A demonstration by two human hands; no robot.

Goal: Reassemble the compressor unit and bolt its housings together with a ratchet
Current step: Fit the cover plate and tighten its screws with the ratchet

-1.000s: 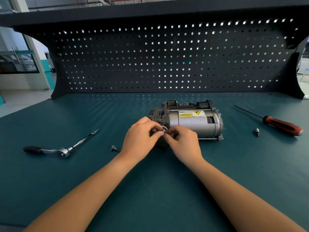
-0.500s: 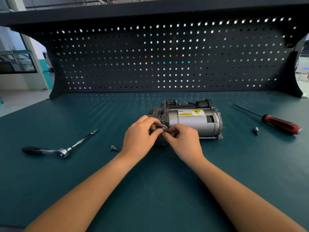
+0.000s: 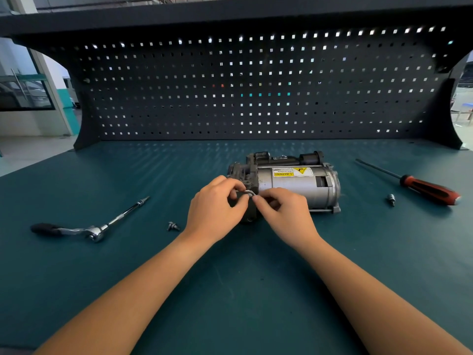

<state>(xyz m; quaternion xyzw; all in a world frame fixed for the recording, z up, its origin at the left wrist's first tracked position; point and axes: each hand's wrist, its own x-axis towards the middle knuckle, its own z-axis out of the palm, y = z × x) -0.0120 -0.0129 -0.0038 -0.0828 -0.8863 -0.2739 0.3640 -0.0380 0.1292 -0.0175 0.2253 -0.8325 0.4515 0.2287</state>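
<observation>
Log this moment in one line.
left hand, right hand: pinch metal ring at compressor | ratchet: idle on mat | bolt: loose | screwdriver: idle

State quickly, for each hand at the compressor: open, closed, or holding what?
Left hand: closed, pinching a small metal ring at the end of the compressor.
Right hand: closed, pinching the same ring from the other side.

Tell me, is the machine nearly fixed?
Not yet. The compressor looks mostly together. The left hand and right hand pinch a small ring at its end. The ratchet lies untouched and a bolt lies loose, so the bolting is left.
</observation>
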